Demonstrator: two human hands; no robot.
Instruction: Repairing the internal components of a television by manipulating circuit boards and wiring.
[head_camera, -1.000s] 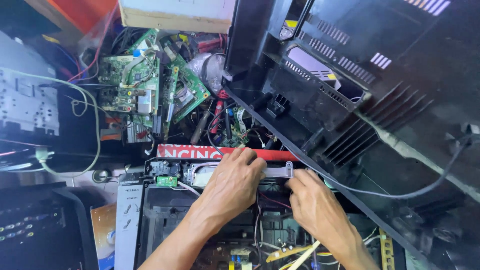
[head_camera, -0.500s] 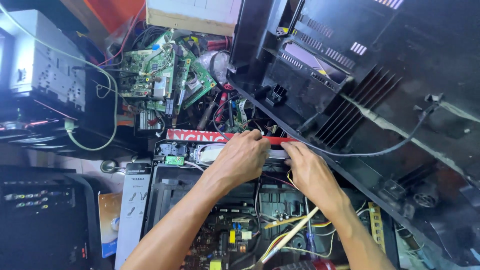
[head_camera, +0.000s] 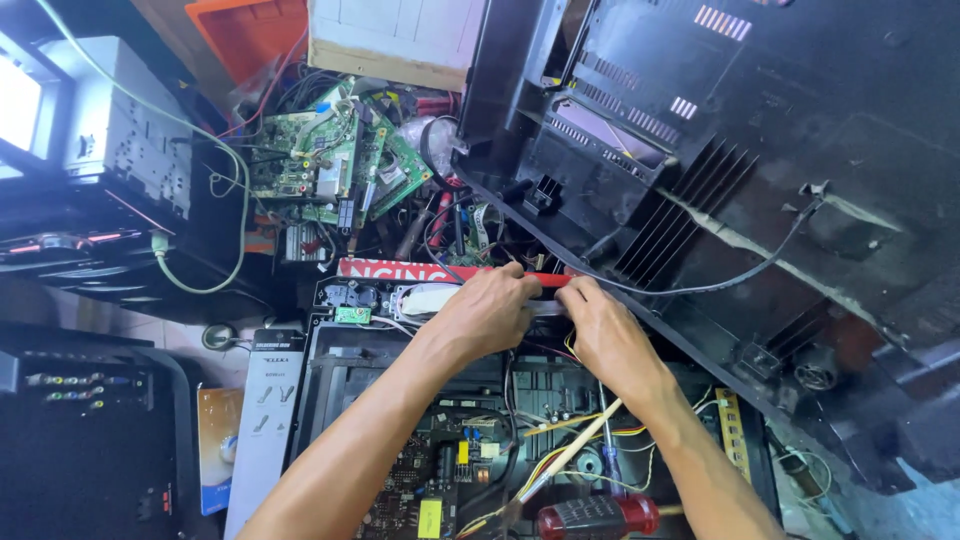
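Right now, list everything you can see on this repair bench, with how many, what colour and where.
Large black plastic rear casing: one, black, upper right, tilted over the work.
Open black chassis with circuit board: one, black, bottom centre, under both hands.
Green circuit boards: several, green, piled upper left of centre.
Red strip with white letters: one, red, just beyond the hands.
Red-handled screwdriver: one, red and black, bottom centre.
Grey metal box: one, grey, upper left.
Orange plastic piece: one, orange, top.
Thin black cable: one, black, across the casing.
Left hand: on the chassis's far edge.
Right hand: beside it, fingers curled at the same edge.
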